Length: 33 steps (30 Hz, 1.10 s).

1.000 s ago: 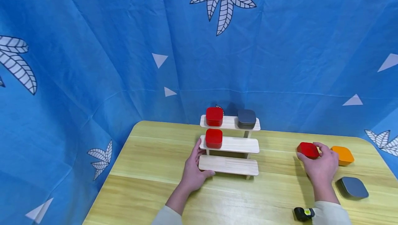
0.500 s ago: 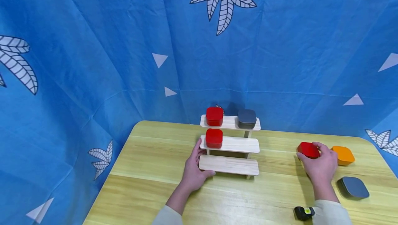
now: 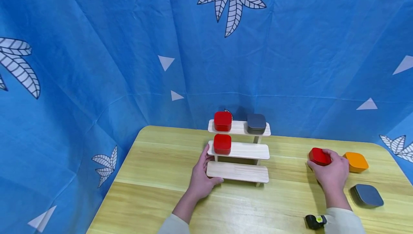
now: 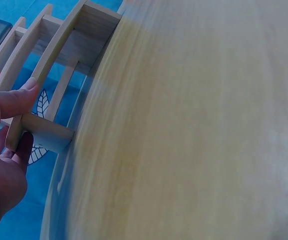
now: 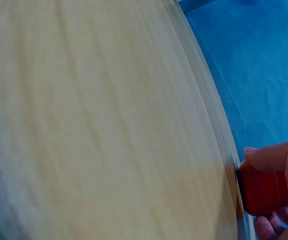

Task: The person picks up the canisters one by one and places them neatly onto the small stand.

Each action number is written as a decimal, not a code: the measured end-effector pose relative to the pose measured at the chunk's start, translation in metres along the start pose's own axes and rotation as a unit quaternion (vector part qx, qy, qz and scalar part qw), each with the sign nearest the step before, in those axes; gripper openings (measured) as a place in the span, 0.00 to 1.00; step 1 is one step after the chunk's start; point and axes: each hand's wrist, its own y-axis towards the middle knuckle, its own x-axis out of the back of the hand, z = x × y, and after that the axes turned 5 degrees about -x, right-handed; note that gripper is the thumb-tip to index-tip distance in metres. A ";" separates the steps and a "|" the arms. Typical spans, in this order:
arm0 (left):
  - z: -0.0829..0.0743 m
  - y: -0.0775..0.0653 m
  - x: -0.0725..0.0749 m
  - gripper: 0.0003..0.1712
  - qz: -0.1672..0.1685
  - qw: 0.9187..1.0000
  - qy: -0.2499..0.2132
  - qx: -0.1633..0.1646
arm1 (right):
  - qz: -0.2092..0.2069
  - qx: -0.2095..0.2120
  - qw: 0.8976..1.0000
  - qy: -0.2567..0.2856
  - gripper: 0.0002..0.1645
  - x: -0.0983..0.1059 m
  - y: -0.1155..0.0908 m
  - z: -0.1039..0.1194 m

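Hands well apart. Left hand (image 3: pixel 200 181) grips shelf (image 3: pixel 240 172) at left end. Right hand (image 3: pixel 333 172) pinches red box (image 3: pixel 318 156); orange box (image 3: pixel 356 162) just right.

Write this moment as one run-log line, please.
left grip: holds wooden rack | right grip: holds red box | right of that: orange box, grey box

Behind and left of the wooden tabletop (image 3: pixel 155 169) hangs creased blue cloth (image 3: pixel 129 47) printed with white leaves (image 3: pixel 233 15) and triangles (image 3: pixel 165 62); light glosses the tabletop's front.
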 end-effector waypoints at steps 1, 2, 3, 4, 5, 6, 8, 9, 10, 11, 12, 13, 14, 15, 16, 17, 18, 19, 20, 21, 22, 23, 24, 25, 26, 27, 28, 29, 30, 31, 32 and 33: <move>0.000 0.000 0.000 0.73 0.000 1.000 0.001 -0.001 | 0.000 0.000 1.000 -0.002 0.42 0.000 0.000 0.000; 0.000 0.000 0.000 0.73 0.000 1.000 0.002 -0.002 | 0.000 0.002 1.000 -0.004 0.42 -0.001 0.001 -0.001; 0.000 0.000 0.000 0.73 0.000 1.000 0.002 -0.003 | 0.000 0.002 1.000 -0.005 0.42 -0.001 0.001 -0.001; 0.000 0.000 0.000 0.73 -0.001 1.000 0.004 -0.004 | 0.000 0.003 1.000 -0.005 0.42 -0.001 0.002 -0.001; 0.000 0.000 0.000 0.73 -0.001 1.000 0.004 -0.004 | 0.000 0.003 1.000 -0.006 0.42 -0.001 0.002 -0.002; 0.000 0.000 0.000 0.73 -0.001 1.000 0.005 -0.003 | 0.001 0.003 1.000 -0.008 0.42 -0.001 0.002 -0.002; 0.000 0.000 0.000 0.73 -0.002 1.000 0.007 0.000 | 0.003 0.002 1.000 -0.008 0.42 -0.001 0.003 -0.003; 0.000 0.000 0.000 0.73 -0.002 1.000 0.008 0.002 | 0.003 0.002 1.000 -0.009 0.42 -0.001 0.003 -0.003; 0.000 0.000 0.000 0.73 -0.001 1.000 0.008 0.003 | 0.004 0.002 1.000 -0.009 0.42 -0.001 0.003 -0.003; 0.000 0.000 0.000 0.73 -0.001 1.000 0.009 0.005 | 0.003 0.002 1.000 -0.008 0.42 0.000 0.003 -0.003; 0.000 0.000 0.000 0.73 -0.001 1.000 0.010 0.006 | 0.003 0.004 1.000 -0.008 0.42 0.000 0.003 -0.003; 0.001 0.000 0.000 0.73 -0.002 1.000 0.010 0.006 | 0.001 0.006 1.000 -0.007 0.42 -0.001 0.002 -0.003; 0.001 0.000 0.000 0.73 -0.001 1.000 0.010 0.006 | 0.000 0.008 1.000 -0.007 0.42 -0.001 0.002 -0.003; 0.001 0.000 0.000 0.73 -0.001 1.000 0.009 0.005 | -0.002 0.011 1.000 -0.007 0.42 -0.001 0.002 -0.003; 0.002 0.000 0.000 0.73 -0.001 1.000 0.008 0.004 | -0.004 0.014 1.000 -0.007 0.42 -0.001 0.003 -0.003; 0.002 0.000 0.000 0.73 -0.001 1.000 0.008 0.003 | -0.007 0.016 1.000 -0.007 0.41 -0.001 0.003 -0.003; 0.002 0.000 0.001 0.73 -0.001 1.000 0.007 0.002 | -0.009 0.018 1.000 -0.007 0.41 -0.001 0.003 -0.003; 0.002 0.000 0.001 0.73 -0.001 1.000 0.007 0.000 | -0.011 0.020 1.000 -0.006 0.41 -0.001 0.003 -0.003; 0.002 0.000 0.001 0.73 -0.001 1.000 0.007 0.000 | -0.012 0.022 1.000 -0.006 0.41 0.000 0.003 -0.003; 0.002 0.000 0.001 0.73 -0.002 1.000 0.007 -0.001 | -0.015 0.024 1.000 -0.005 0.41 0.000 0.003 -0.003; 0.002 0.000 0.001 0.73 -0.002 1.000 0.007 -0.001 | -0.016 0.025 1.000 -0.004 0.41 0.000 0.003 -0.003; 0.002 0.000 0.001 0.73 -0.002 1.000 0.008 -0.001 | -0.018 0.025 1.000 -0.002 0.41 0.000 0.003 -0.003; 0.001 0.000 0.001 0.73 -0.003 1.000 0.008 -0.001 | -0.019 0.025 1.000 -0.001 0.41 0.000 0.003 -0.003; 0.001 0.000 0.001 0.73 -0.003 1.000 0.009 0.000 | -0.021 0.026 0.999 0.001 0.41 0.000 0.003 -0.004; 0.001 0.000 0.000 0.73 -0.003 1.000 0.008 0.000 | -0.022 0.025 0.999 0.002 0.40 -0.001 0.003 -0.004; 0.001 0.000 0.000 0.73 -0.003 1.000 0.008 0.001 | -0.024 0.025 0.999 0.002 0.40 -0.001 0.003 -0.005; 0.001 0.000 0.000 0.73 -0.002 1.000 0.007 0.001 | -0.024 0.024 0.999 0.003 0.40 -0.001 0.003 -0.005; 0.000 0.000 0.000 0.73 -0.002 1.000 0.006 0.001 | -0.024 0.024 0.999 0.003 0.41 -0.001 0.003 -0.005; 0.000 0.000 0.000 0.73 -0.002 1.000 0.005 0.001 | -0.025 0.023 0.999 0.004 0.40 -0.002 0.003 -0.006; 0.000 0.000 0.000 0.73 -0.002 1.000 0.005 0.001 | -0.025 0.023 0.999 0.004 0.40 -0.002 0.003 -0.006; 0.000 0.000 0.000 0.73 -0.002 1.000 0.005 0.001 | -0.025 0.022 0.999 0.005 0.40 -0.002 0.003 -0.006; 0.000 0.000 0.000 0.73 -0.002 1.000 0.005 0.001 | -0.024 0.021 0.999 0.005 0.41 -0.002 0.003 -0.006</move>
